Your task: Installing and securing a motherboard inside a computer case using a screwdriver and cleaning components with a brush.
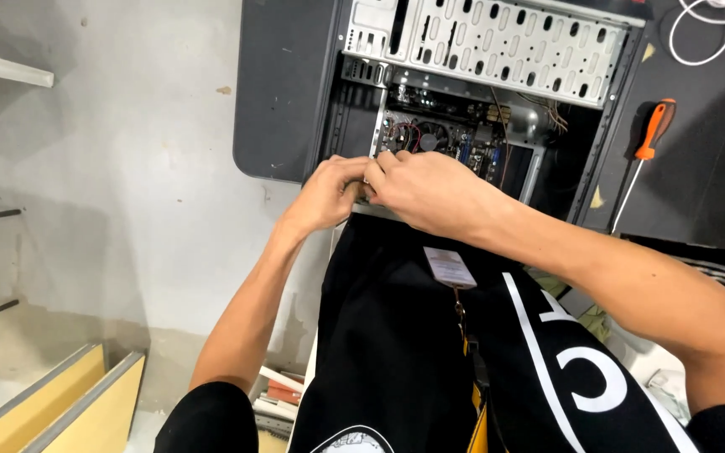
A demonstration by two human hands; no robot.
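Big picture first: an open computer case (497,50) lies on its side on a dark desk (698,176), filling twelve to one o'clock of the view. Its perforated steel drive cage runs across the top, and below that the circuit board (442,143) with a small round fan sits deep in the shell, loose wires trailing at its right.

Both hands meet at the case's near edge, dead centre. The left hand (325,195) comes up from seven o'clock, fingers curled inward. The right hand (430,189) reaches in from four o'clock, knuckles over the left one's fingertips, the two touching. Both are curled tight around something small at the metal lip of the case, but what they pinch is hidden under the fingers, so I can't tell what it is.

By my reading, the step in hand is fiddly fingertip work on a small part at the case edge, below the board. The next move calls for a steady pinch and fine alignment, not force.

At two o'clock an orange-handled screwdriver (644,159) lies untouched on the desk, well apart from the hands. A white cable (702,33) loops in the top right corner.

Round the room: pale grey floor on the left, yellow-edged boards (77,398) at eight o'clock, black clothing with white lettering below.
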